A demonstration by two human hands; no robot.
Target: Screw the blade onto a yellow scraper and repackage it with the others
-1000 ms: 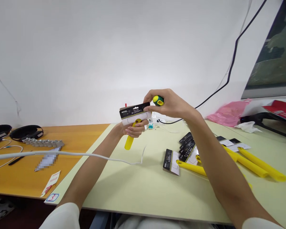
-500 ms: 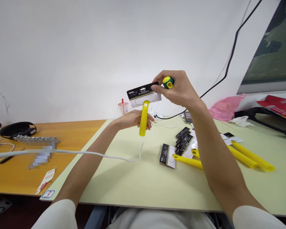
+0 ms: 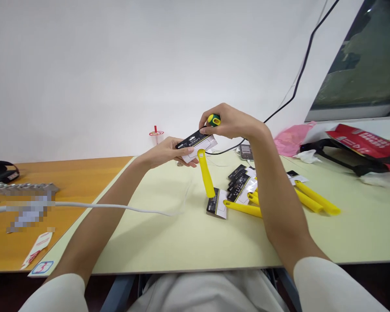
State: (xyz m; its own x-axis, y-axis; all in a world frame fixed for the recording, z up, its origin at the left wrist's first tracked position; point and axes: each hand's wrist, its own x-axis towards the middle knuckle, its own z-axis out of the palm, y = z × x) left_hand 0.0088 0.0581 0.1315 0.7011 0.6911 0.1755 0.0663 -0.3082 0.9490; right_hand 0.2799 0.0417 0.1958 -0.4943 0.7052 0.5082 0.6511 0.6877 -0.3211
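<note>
A black-and-white packaging card [image 3: 190, 142] is held up in front of me, with a yellow plastic handle [image 3: 207, 177] hanging from its lower edge. My left hand [image 3: 172, 150] has its thumb on the card's front near the lower left, the other fingers behind. With thumb and fingertips, my right hand [image 3: 225, 120] pinches the card's upper right corner. Tucked in that same hand is a green-and-yellow screwdriver handle [image 3: 214, 120]; the rest of it is hidden. More yellow handles [image 3: 242, 208] with similar cards [image 3: 219, 203] lie on the table below, partly behind my right forearm.
A white cable [image 3: 117, 207] crosses above my left forearm. On the pale table [image 3: 162, 242] are a small grey device [image 3: 246, 151], a pink bag [image 3: 292, 139] and a red package [image 3: 364, 145] by a black frame. Metal parts [image 3: 22, 189] lie on the orange desk.
My left hand has risen and taken hold of the card's left part. The card and my right hand have come a little lower, and the card tilts more. The view has shifted right.
</note>
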